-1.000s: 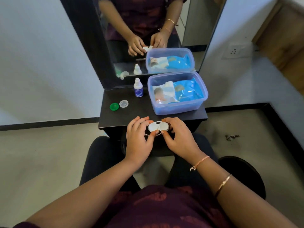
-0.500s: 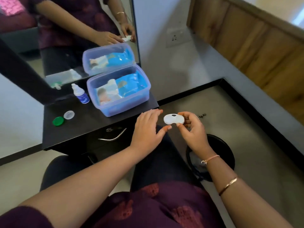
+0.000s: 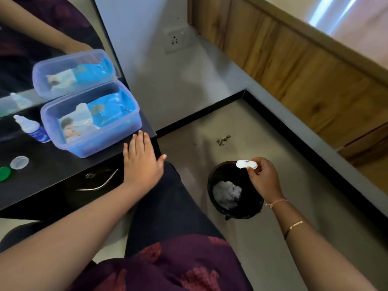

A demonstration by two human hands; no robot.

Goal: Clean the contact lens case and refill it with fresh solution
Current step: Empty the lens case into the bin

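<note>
Pinches the case (image 3: 246,164) by one end with the right hand (image 3: 263,177), thumb and curled fingers closed on it. Holds it flat above the far rim of the bin (image 3: 222,171), a round black bucket on the pale floor beside the knee. White and glossy, two joined round wells, a dark spot on top; cannot tell whether wet or dry. In the bin, a crumpled white wad (image 3: 226,194), soft and creased.

Rests the left hand (image 3: 142,162) palm down on the corner of the table (image 3: 52,175), fingers straight and spread, gripping nothing, fingertips just beside the box (image 3: 90,145).

On the matte black top: that box, translucent violet-blue plastic with rounded corners, a shiny blue pack (image 3: 109,112) inside. Just left of it, a small bottle (image 3: 31,129), white cone tip, blue label. Near the left edge, a clear round cap (image 3: 19,162) just beside a green one (image 3: 4,173). Below the top, a curved metal handle (image 3: 98,184). Behind, a mirror (image 3: 52,38).
</note>
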